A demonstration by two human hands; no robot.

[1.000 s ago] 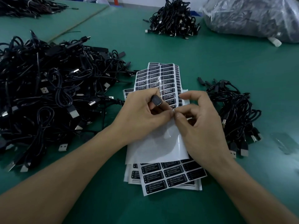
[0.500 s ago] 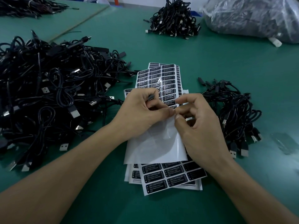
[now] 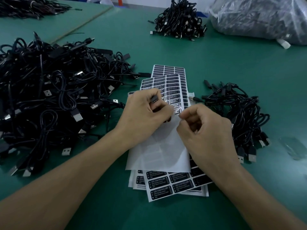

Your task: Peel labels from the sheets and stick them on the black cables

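While your left fingers (image 3: 149,95) curl round a black cable plug (image 3: 153,100), likely to steady it for labelling, your right fingers (image 3: 184,114) close tip to tip just beside it; whether they pinch a label, I cannot tell. The label sheets (image 3: 172,90) lie directly under both hands, within easy reach. The big cable pile (image 3: 49,97) sits left and a smaller heap (image 3: 240,113) sits right on the tabletop (image 3: 232,63).

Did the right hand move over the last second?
Yes: the right hand drew back slightly toward the person, away from the top of the label sheets.

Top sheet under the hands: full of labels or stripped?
Stripped where visible: the top sheet shows bare white backing, faint label outlines.
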